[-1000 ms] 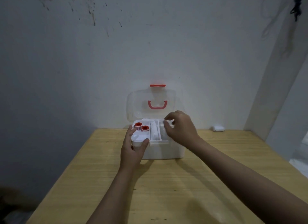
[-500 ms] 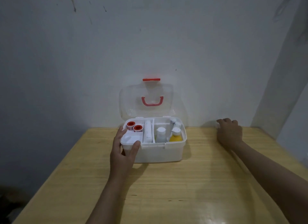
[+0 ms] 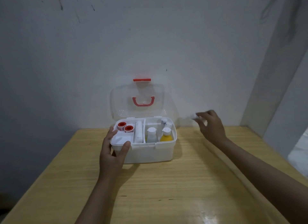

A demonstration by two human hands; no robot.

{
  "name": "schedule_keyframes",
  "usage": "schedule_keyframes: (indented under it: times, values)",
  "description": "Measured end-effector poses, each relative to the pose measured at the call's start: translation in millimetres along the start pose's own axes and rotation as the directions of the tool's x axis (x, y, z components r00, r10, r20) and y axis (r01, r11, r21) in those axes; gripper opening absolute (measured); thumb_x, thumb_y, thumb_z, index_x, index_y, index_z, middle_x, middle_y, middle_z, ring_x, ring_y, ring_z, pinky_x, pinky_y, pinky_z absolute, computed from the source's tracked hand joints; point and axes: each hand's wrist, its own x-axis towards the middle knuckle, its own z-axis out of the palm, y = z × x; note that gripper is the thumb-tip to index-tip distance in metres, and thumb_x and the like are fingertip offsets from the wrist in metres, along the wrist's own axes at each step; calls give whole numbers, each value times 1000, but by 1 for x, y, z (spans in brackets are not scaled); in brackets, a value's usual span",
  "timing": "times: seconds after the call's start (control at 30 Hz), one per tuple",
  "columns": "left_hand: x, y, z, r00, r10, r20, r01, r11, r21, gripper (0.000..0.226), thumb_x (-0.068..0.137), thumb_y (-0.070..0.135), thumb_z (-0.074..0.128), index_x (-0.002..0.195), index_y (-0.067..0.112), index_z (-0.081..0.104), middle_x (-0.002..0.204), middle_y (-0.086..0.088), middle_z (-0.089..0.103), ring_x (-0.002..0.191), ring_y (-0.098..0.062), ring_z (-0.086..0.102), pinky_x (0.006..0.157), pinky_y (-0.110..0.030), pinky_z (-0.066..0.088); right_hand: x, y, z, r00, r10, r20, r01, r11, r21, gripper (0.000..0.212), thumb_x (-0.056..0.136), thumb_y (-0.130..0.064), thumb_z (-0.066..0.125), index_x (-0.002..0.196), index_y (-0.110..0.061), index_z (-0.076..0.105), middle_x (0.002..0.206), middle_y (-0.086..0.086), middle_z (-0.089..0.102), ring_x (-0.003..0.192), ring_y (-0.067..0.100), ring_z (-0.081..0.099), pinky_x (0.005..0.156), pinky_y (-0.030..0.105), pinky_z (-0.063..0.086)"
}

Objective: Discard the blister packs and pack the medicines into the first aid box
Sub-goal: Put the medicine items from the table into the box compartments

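Our left hand (image 3: 112,154) grips front-left corner of first aid box (image 3: 146,153), thumb on rim, fingers along side wall. Our right hand (image 3: 210,126) hovers right of box, fingers pinched on small white thing (image 3: 195,116), too blurred to name. Box sits on wooden table (image 3: 166,190), clear lid (image 3: 137,100) up against wall. Inside we see two red-cored tape rolls (image 3: 125,126), white bottle (image 3: 151,134), yellow bottle (image 3: 166,135).

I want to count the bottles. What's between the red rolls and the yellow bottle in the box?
In the head view, a long white tube and a white bottle sit between the red rolls and the yellow bottle.
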Motion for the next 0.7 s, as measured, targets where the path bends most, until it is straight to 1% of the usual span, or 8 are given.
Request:
schedule_keyframes:
  times: [0.13,0.2,0.3,0.4,0.5,0.57,0.63,0.7]
  values:
    - [-1,5,-3,999,-48,20,49,998,-46,59,80,19,71,128,40,45,145,14,39,128,-7,41,89,-22,48,7,-100,-17,973,-224,-52,230,949,218,22,81,-27,71,95,-10,71,86,5,61,73,12,58,64,19,43]
    - [0,10,-5,997,-75,27,76,996,-38,66,79,20,73,137,31,43,139,15,41,125,-7,44,86,-17,48,10,-148,-18,940,-334,68,302,909,289,23,79,-30,72,91,-11,70,87,3,63,72,10,58,65,18,47]
    - [0,19,-8,995,-79,57,80,997,-4,71,78,21,74,141,21,41,132,14,43,119,-7,45,67,0,42,6,-203,-2,832,-419,364,348,905,246,24,79,-30,71,96,-12,72,91,4,67,74,11,58,69,26,53]
    - [2,21,-15,993,-74,93,72,997,22,73,77,30,75,141,24,42,133,14,47,122,-7,46,74,-1,40,-3,-230,23,740,-402,539,372,913,169,23,79,-25,70,97,-11,74,92,7,71,73,14,59,67,31,51]
    - [4,21,-20,989,-106,108,101,994,45,79,73,37,76,142,24,40,144,7,44,131,-11,41,90,-18,39,-5,-239,40,704,-351,618,357,926,119,21,74,-24,72,90,-11,76,85,9,72,73,21,63,62,29,43]
    - [3,23,-21,987,-110,117,106,994,40,79,74,35,77,142,23,40,143,7,45,129,-10,43,86,-13,39,-5,-239,46,702,-316,638,321,940,112,23,73,-22,74,92,-10,75,88,8,74,77,20,66,66,30,49]
    - [2,25,-21,987,-109,120,107,994,21,76,75,32,77,142,23,41,132,14,51,116,1,50,74,-4,42,-4,-236,46,711,-297,637,277,951,135,28,75,-25,74,99,-10,73,97,5,73,85,16,66,75,29,52]
    - [1,26,-20,987,-110,115,112,994,-7,75,75,28,77,141,22,42,122,20,52,101,12,50,70,-2,44,4,-230,42,775,-291,561,256,956,143,32,80,-29,70,105,-10,70,106,3,70,96,16,63,82,28,49]
